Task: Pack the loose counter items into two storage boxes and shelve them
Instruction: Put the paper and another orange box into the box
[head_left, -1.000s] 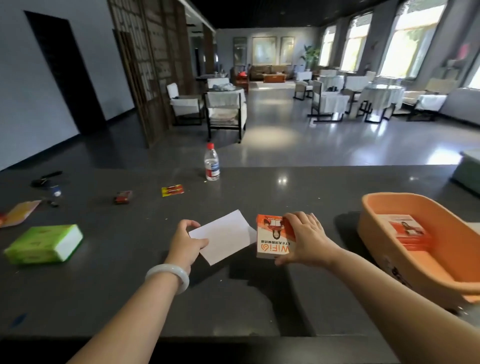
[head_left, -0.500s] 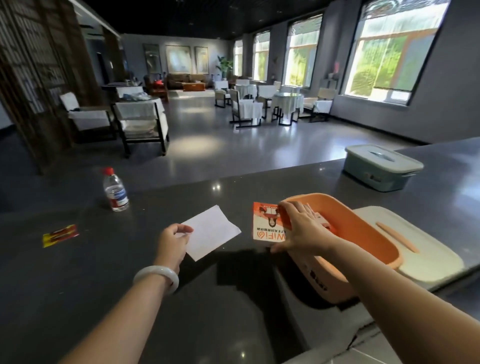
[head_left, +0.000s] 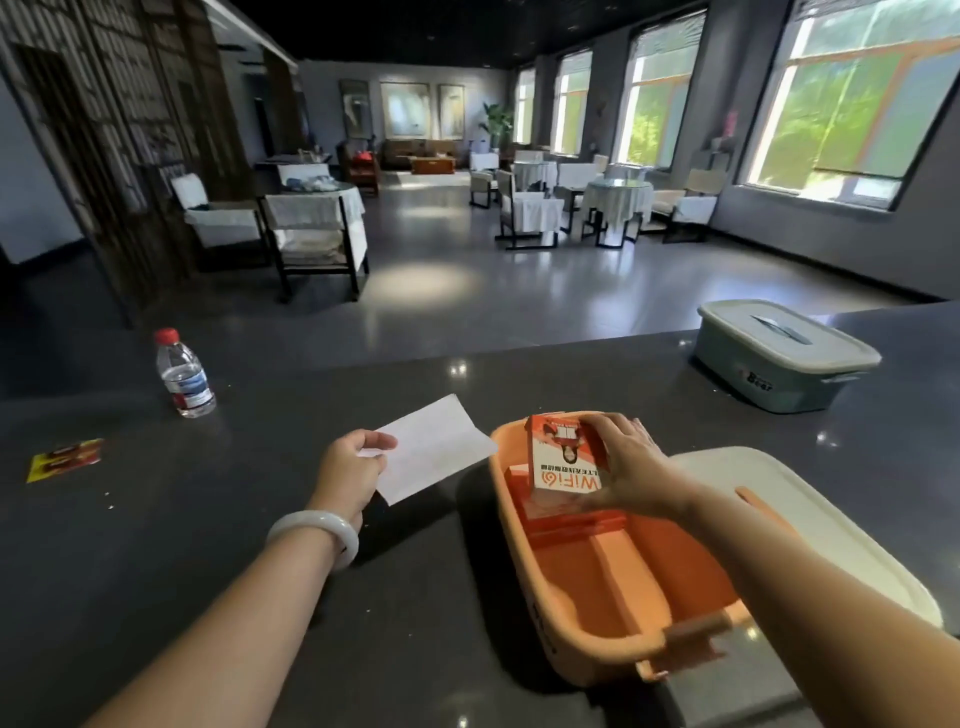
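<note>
Head view. The right hand (head_left: 631, 467) is curled around a red-and-white carton (head_left: 563, 460) marked "WiFi6", fingers over its top edge and thumb low on the printed face. The carton stands upright, print upside down to the camera, inside the far end of the open orange storage box (head_left: 613, 582). Its lower edge is at a flat red item (head_left: 576, 519) lying on the box floor; contact between the two cannot be confirmed. The near part of the box floor is bare.

The orange box sits on the dark counter (head_left: 260, 571), with a white lid (head_left: 810, 519) lying flat just beside it on the right.

The left hand (head_left: 348, 467) pinches the near corner of a white paper sheet (head_left: 436, 447) between thumb and fingers, holding it just left of the box's far rim. A pale bangle (head_left: 317, 532) is on that wrist.

A second storage box (head_left: 784, 364), grey-green with its lid on, stands further back on the right. A water bottle (head_left: 184, 374) with a red cap stands upright at far left. A yellow-and-red packet (head_left: 65, 460) lies flat nearer the left edge, well apart from both hands.
</note>
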